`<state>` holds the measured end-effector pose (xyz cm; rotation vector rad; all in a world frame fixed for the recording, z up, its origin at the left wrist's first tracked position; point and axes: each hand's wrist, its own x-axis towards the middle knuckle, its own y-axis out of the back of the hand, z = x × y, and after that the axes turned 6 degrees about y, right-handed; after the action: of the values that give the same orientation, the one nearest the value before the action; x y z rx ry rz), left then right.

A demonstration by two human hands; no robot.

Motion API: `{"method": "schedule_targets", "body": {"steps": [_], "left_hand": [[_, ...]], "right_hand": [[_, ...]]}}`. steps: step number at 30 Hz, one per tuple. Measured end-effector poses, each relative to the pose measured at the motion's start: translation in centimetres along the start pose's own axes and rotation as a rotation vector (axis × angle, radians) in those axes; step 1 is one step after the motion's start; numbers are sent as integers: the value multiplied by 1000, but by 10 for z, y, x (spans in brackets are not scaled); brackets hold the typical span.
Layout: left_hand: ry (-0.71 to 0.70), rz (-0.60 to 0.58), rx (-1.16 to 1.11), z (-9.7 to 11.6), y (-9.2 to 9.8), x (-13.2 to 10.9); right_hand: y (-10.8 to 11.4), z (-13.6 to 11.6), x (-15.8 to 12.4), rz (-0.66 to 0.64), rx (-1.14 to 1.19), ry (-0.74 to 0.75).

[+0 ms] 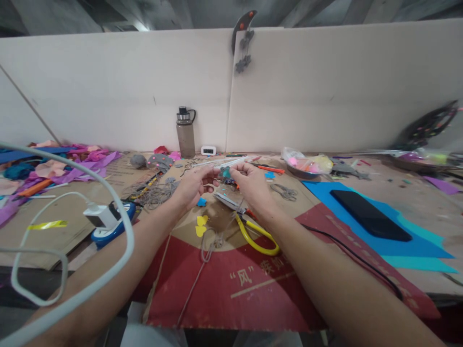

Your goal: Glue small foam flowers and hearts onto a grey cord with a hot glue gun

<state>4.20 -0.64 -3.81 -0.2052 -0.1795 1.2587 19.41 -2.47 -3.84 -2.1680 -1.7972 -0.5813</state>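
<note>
A small teal flower-shaped piece [225, 172] is raised between my two hands above the cardboard. My right hand [251, 185] pinches it at its right edge between thumb and finger. My left hand [197, 185] comes up to its other side with curled, pinched fingers; what they hold is too small to make out. Below lie scissors with yellow handles [257, 241] and pliers with red grips [249, 212], their metal parts overlapping. Yellow cut-outs [201, 225], a blue cut-out [201, 202] and a looped grey cord [207, 253] rest nearer my left forearm.
A red-printed cardboard sheet [195, 294] covers the work spot. To the right a black phone [369, 214] lies on blue sheets [415, 248]. A white cable [126, 226] arches across the left, near a power strip [104, 233]. A bottle [185, 135] stands behind.
</note>
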Motion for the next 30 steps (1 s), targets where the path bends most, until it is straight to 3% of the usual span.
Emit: {"method": "schedule_targets", "body": {"steps": [9,30], "left_hand": [[-32,2,135,0,-3,-4],[-54,20,109,-9,-7,-4]], "right_hand": [[-4,1,-2,-34,-81,9],[-8,1,-8,-21,-143,64]]}}
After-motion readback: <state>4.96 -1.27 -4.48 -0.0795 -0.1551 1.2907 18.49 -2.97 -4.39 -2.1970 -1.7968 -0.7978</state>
